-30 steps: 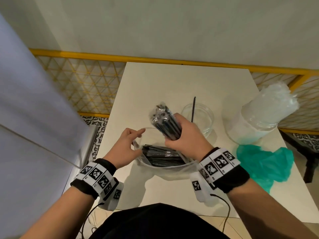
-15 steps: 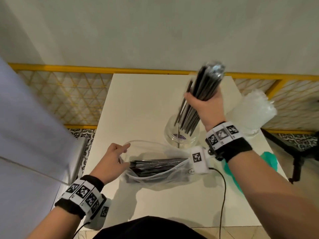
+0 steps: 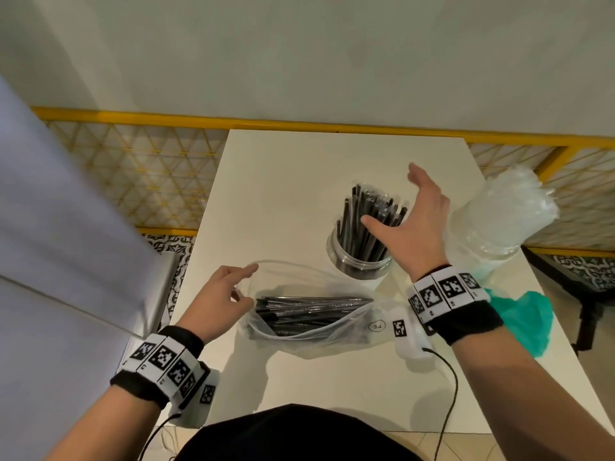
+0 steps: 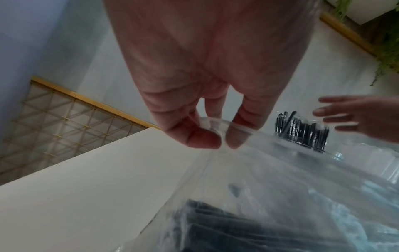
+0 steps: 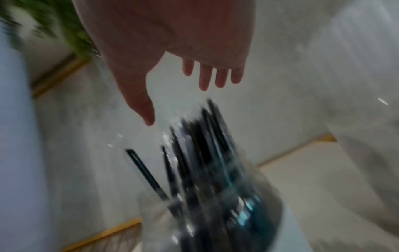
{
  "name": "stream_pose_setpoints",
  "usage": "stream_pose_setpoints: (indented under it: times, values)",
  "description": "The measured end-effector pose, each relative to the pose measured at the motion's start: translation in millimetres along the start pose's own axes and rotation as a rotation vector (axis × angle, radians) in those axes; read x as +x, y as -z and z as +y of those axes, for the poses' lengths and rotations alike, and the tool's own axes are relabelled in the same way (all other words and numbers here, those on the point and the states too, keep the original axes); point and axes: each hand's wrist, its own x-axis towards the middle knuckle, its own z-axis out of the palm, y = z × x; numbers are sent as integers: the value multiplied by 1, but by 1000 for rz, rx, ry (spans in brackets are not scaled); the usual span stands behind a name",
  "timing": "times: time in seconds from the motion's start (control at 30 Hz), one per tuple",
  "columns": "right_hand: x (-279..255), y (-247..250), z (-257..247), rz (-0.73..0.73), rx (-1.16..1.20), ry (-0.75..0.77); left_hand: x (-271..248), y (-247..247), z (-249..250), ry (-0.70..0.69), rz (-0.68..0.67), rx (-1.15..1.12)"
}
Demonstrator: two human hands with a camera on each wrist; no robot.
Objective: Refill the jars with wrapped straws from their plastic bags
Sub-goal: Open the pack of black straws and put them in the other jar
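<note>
So the bundle of black wrapped straws [image 3: 369, 224] that the right hand [image 3: 417, 224] was lifting half a second ago is now standing in the round clear plastic jar [image 3: 361, 264], leaning a bit toward the far right. That hand has let go: fingers spread and straight, palm hanging just beside and above the straw tops, holding nothing. The right wrist view is pretty blurry, but you can make out the open fingers [image 5: 212, 76] over the dark straws [image 5: 200, 153].

The left hand [image 3: 218, 302] hasn't really budged. It's at the left end of the clear plastic bag [image 3: 319, 331], and the left wrist view shows thumb and fingers [image 4: 194, 136] pinching the thin film of the bag's mouth [image 4: 248, 153], holding it open. More black wrapped straws [image 3: 309, 311] lie flat inside the bag, pointing left to right across the white table [image 3: 283, 181]. The bag sits on the near side of the table, the jar just behind its right half.

Off to the right there's a second clear jar stuffed with clear-wrapped straws [image 3: 499, 214], tilted toward the right edge, and a crumpled teal plastic bag [image 3: 522, 317] on the table near the right wrist. A yellow lattice railing [image 3: 139, 171] runs behind the table.
</note>
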Motion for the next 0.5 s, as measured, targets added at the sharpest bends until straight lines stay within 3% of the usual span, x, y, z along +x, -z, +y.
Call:
stream_pose_setpoints:
  times: [0.1,0.13,0.23,0.33,0.4,0.5]
  values:
    - [-15,8,-35,52,-65,242,0,-3,2,-17,-22,-3]
    - [-24,5,-46,-27,13,282,0,-4,2,-20,-30,-5]
    - [-56,-22,-55,-514,149,286,0,-8,3,-23,-38,-10]
    - [-77,-66,-29,-877,-117,219,0,-11,1,-38,-39,-19]
    - [-86,-85,-11,-1008,-340,209,0,-13,-1,-32,-55,-13]
    - [-95,-100,4,-1034,-467,255,-2,-14,-4,-25,-74,9]
